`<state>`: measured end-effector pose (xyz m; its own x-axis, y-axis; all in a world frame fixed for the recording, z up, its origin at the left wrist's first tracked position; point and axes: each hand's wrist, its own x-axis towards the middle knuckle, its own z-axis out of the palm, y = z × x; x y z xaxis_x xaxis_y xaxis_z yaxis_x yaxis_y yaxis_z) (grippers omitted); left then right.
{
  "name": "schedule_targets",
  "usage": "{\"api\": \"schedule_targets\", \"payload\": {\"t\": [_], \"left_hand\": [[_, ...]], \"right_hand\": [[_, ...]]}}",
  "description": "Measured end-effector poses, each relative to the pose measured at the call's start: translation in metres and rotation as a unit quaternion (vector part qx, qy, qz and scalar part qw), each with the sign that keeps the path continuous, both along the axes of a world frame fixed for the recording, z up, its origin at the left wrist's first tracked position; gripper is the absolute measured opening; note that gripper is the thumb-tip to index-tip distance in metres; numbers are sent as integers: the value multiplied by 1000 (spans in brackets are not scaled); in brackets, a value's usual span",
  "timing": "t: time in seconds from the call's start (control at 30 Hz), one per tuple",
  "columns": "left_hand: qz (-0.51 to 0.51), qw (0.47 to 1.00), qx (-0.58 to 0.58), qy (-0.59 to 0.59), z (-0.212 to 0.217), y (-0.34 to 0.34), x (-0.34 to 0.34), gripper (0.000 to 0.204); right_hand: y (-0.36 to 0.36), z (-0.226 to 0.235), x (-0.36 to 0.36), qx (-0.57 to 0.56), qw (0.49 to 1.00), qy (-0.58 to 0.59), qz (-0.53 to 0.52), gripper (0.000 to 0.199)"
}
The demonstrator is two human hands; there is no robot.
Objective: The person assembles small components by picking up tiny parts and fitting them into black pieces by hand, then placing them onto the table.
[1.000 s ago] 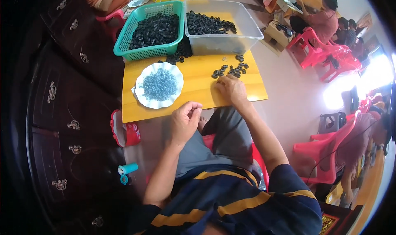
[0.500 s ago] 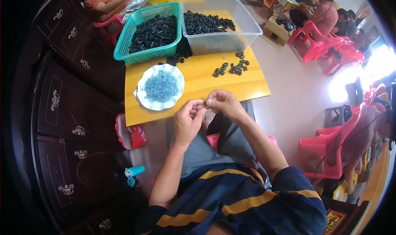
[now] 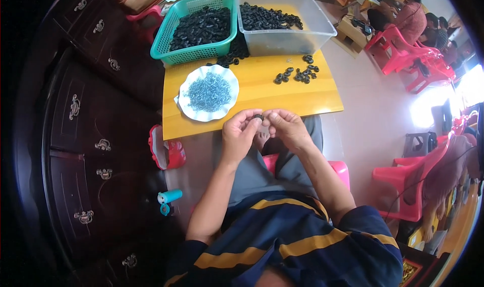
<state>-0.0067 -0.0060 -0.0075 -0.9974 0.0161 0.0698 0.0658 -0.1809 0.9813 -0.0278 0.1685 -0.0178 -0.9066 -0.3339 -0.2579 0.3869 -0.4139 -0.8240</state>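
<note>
A seated person, seen from above, worked over their lap at the near edge of a small yellow worktop [image 3: 302, 98]. Both hands met just below that edge. The left hand [image 3: 238, 135] and the right hand [image 3: 286, 129] each had fingers closed in a pinch on one small black ring-shaped part [image 3: 258, 117], held between the fingertips of both hands, in the air above the knees and not resting on the worktop. Whether a second, smaller piece was pinched with it was too small to tell.

On the worktop, just beyond the left hand, sat a white scalloped plate [image 3: 187, 108] heaped with tiny bluish-grey metal pieces [image 3: 209, 91]. To the right of the plate lay a loose scatter of black rings [image 3: 297, 75]. At the far edge stood a green mesh basket [image 3: 166, 40] and, touching its side, a clear plastic tub [image 3: 317, 35], both filled with more black rings; a few had spilled between them.

A dark wooden cabinet [image 3: 75, 135] stood to the left. On the floor near it lay a red object [image 3: 166, 153] and a teal cylinder [image 3: 169, 198]. Other people sat on pink plastic chairs [image 3: 403, 55] at the upper right.

The likeliest trouble was a drop: the ring was held off the worktop's edge, so a slipped pinch would probably send it into the lap or onto the floor. An elbow nudge could also tip the plate near the edge.
</note>
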Motion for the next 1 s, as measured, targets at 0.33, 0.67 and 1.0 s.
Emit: {"api": "schedule_targets", "payload": {"t": [0.33,0.67,1.0], "left_hand": [[-20,987,138,-81,3,-9,-2,22],[-9,999,30,-17,4,-2,2,21],[11,999,-5,50,0,0,1,24]], "right_hand": [[-4,32,12,70,989,131,-21,13],[-4,21,13,125,979,162,-24,11],[-11,16,16,109,982,150,-21,12]]}}
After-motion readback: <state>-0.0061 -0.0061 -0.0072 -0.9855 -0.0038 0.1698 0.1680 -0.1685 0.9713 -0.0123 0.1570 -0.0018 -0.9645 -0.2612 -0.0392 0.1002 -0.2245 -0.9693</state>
